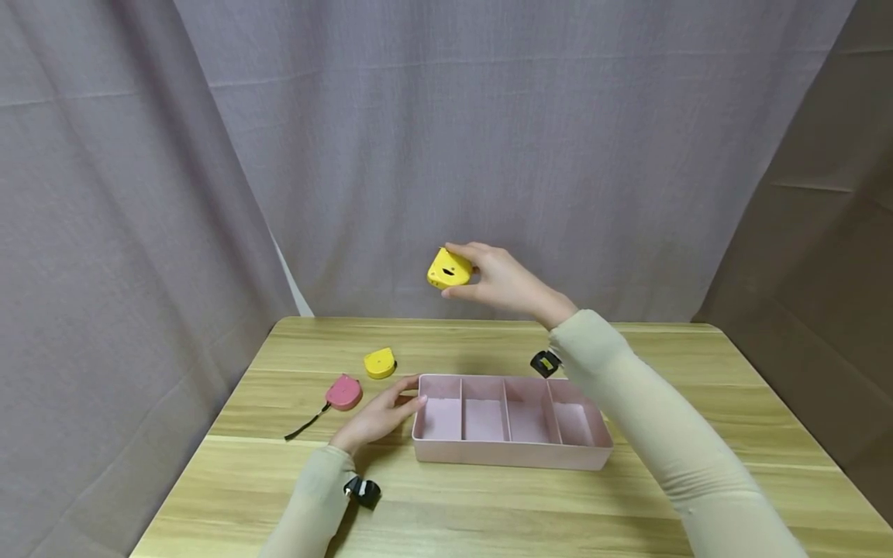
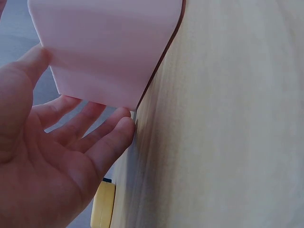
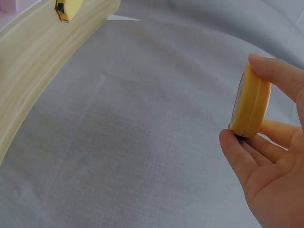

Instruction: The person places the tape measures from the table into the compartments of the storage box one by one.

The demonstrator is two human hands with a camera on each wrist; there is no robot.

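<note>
Above the table [image 1: 698, 403], the right hand [image 1: 505, 283] pinches a yellow tape measure [image 1: 449, 269] between thumb and fingers, raised well over the pink tray [image 1: 512, 455]. Down below, the left hand [image 1: 380, 416] rests with straight fingers against the tray's end wall, with a pink tape measure [image 1: 343, 392] and another yellow one [image 1: 380, 363] just beyond it.

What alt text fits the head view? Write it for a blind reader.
A right hand holds a yellow tape measure above a wooden table, while the left hand rests against a pink four-compartment tray. A yellow and a pink tape measure lie nearby.
</note>
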